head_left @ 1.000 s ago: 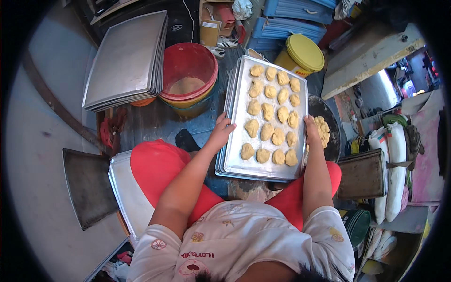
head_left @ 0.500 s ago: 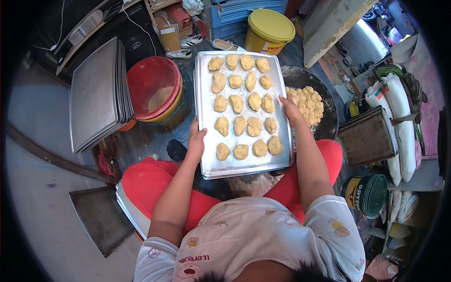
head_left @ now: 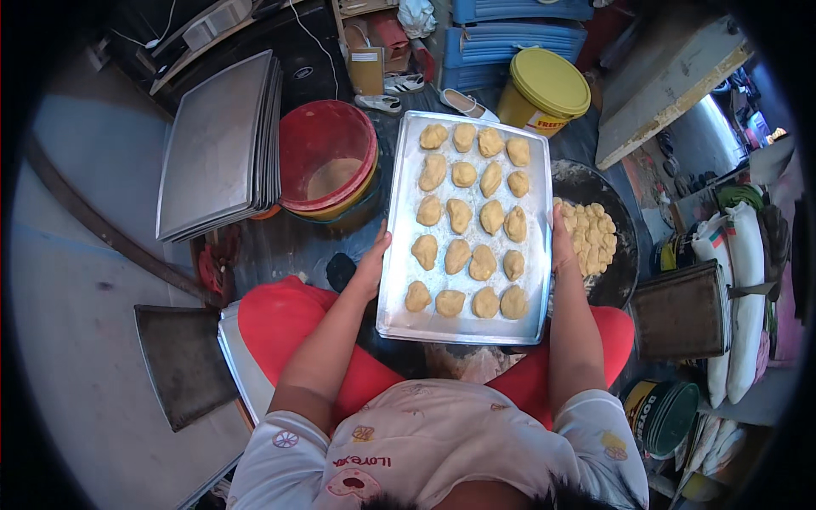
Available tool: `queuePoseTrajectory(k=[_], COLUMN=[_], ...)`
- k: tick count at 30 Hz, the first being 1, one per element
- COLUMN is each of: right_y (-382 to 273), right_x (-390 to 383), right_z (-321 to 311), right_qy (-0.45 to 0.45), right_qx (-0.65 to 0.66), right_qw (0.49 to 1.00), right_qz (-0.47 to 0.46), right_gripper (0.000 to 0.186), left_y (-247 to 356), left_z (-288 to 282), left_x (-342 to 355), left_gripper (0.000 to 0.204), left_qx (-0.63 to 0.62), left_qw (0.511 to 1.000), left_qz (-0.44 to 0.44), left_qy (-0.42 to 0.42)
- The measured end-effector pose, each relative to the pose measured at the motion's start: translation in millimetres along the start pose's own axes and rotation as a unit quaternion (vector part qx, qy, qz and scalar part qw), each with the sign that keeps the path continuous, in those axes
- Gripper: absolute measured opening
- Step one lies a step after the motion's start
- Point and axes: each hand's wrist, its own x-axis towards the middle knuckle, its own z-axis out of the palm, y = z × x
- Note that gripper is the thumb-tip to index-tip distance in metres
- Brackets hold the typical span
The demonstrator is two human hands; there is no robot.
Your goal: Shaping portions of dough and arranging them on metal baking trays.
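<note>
Now the left hand [head_left: 371, 263] grips one long edge of the metal tray [head_left: 402, 274], thumb by the rim, while the right hand [head_left: 562, 242] clasps the opposite edge, its fingers partly hidden. Between them sits the tray, and if either side dips, the tilt could slide those soft dough lumps [head_left: 490, 216] together! They're pale yellow, matte, unevenly rounded, lined up on shiny metal. Right of the tray, a round black basin [head_left: 626, 229] carries a knobbly dough heap [head_left: 592, 240]; left of it, a smooth red plastic tub [head_left: 299, 146].
</note>
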Motion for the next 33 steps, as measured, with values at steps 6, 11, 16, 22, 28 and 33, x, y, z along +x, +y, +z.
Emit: queuePoseTrajectory(k=[6, 11, 16, 22, 28, 33], right_y=[-7.1, 9.7, 4.7, 11.1, 2.9, -21.7], right_x=[-5.7, 16.5, 4.5, 25.8, 40.2, -12.3], right_z=[10.2, -22.8, 0.9, -13.3, -42.5, 108.5], right_qy=[0.015, -0.038, -0.025, -0.001, 0.106, 0.022], right_qx=[-0.046, 0.002, -0.076, -0.142, -0.207, -0.321], right_qw=[0.998, 0.999, 0.996, 0.985, 0.965, 0.855], right_qz=[0.032, 0.026, -0.042, -0.097, -0.122, -0.408], right_gripper=[0.082, 0.082, 0.077, 0.076, 0.067, 0.041], left_y=[-9.6, -19.6, -35.1, -21.4, 38.0, 88.7], left_z=[-10.7, -4.7, -11.3, -12.6, 11.5, -23.4], left_x=[-1.4, 5.4, 15.6, 15.5, -61.2, -191.9], left_gripper=[0.067, 0.068, 0.070, 0.071, 0.070, 0.053], left_qx=[-0.043, -0.074, -0.090, 0.022, 0.406, 0.274], left_qw=[0.999, 0.997, 0.995, 0.998, 0.903, 0.896], left_qz=[-0.002, 0.018, 0.050, 0.060, 0.123, 0.318], left_qy=[-0.014, -0.001, -0.018, 0.018, 0.069, 0.145])
